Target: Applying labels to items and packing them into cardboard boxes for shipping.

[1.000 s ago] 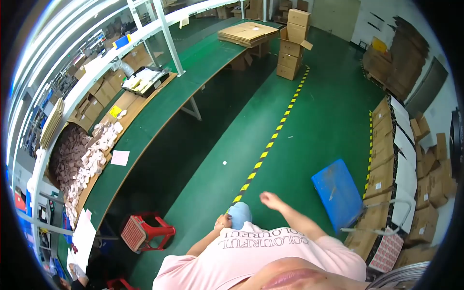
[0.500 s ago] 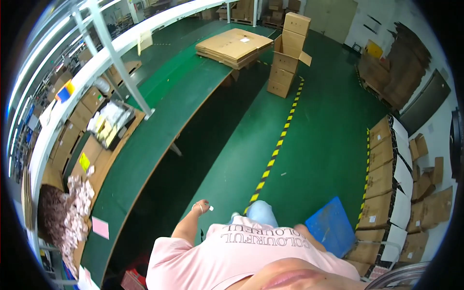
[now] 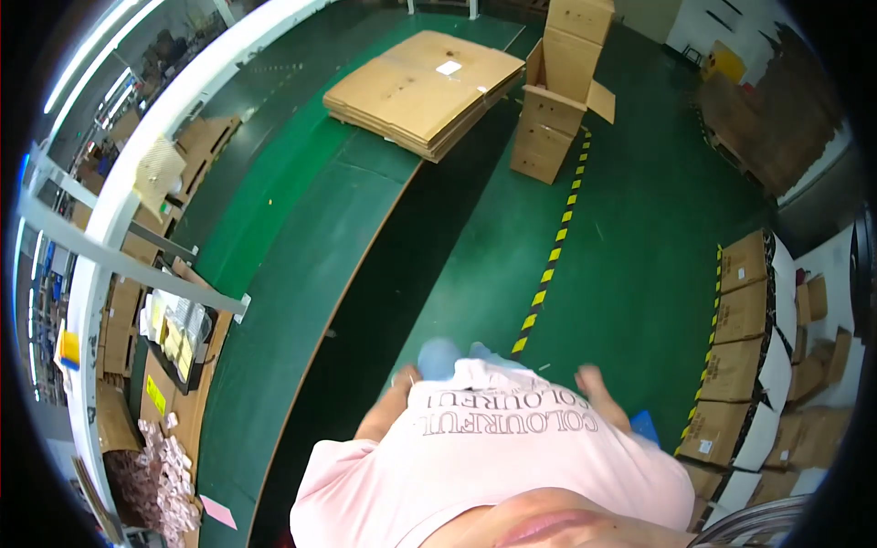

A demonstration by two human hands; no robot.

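My left hand [image 3: 406, 376] hangs low beside my body, on the side toward the long green-topped table [image 3: 274, 338]. It touches nothing that I can see, and its fingers are mostly hidden and blurred. On my other side, my right hand [image 3: 589, 377] swings out over the green floor; its fingers are too smeared to read. Farther along the table lies a stack of flattened cardboard sheets [image 3: 420, 87] with a small white label on top. Just right of it, an open cardboard box [image 3: 553, 110] stands in a tall stack of boxes on the floor.
Yellow-black tape [image 3: 551, 272] runs along the floor ahead. Cartons [image 3: 733, 365] line the right wall, with a blue panel [image 3: 645, 426] near my right arm. Small pink pieces [image 3: 164, 475] pile up at the left beside a pink card [image 3: 218, 511]. A white metal frame [image 3: 137, 173] borders the table.
I have moved forward along the table, so the cardboard stack and boxes appear nearer. My right hand has swung into view, and my left hand is now closer to my body.
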